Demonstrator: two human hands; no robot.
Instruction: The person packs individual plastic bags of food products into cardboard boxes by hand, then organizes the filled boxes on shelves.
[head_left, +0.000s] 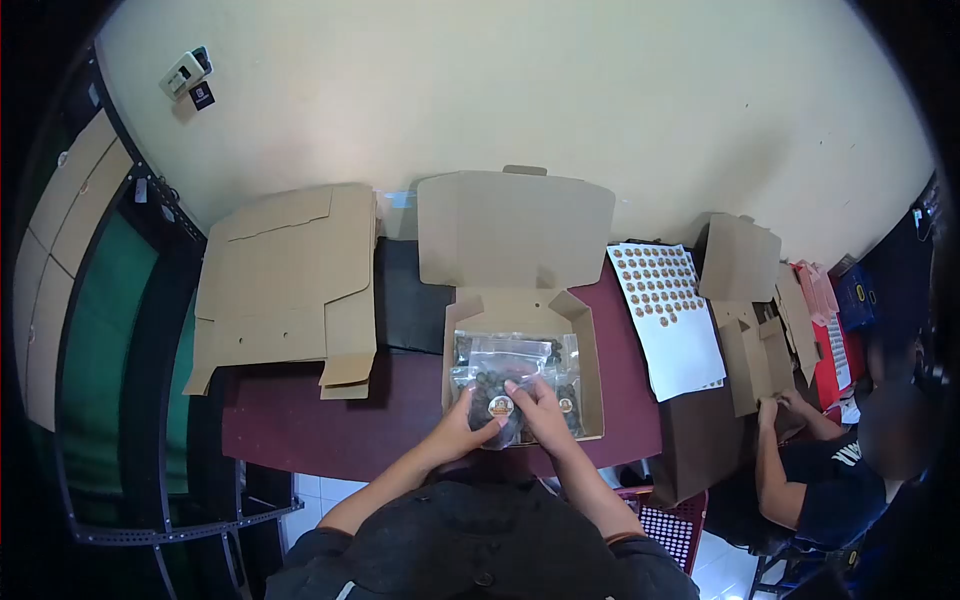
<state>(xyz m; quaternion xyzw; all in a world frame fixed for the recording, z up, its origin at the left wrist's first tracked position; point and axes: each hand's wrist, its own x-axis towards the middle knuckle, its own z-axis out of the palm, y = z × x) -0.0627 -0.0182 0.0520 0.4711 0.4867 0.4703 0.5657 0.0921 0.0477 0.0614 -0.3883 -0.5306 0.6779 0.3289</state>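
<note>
Pinching one bag (490, 385), my left fingers (490, 431) and right fingers (520, 397) hover over already boxed bags (567, 390); the lid (515, 225) beyond stands unclosed.

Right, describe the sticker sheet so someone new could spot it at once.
Find the dark red table against the wall, then the open cardboard box at its middle, lid raised. Just right of that lies the sticker sheet. Unlike the brown cardboard around it, it is white, with small round orange-brown stickers in rows towards the wall and a bare near part.
</note>
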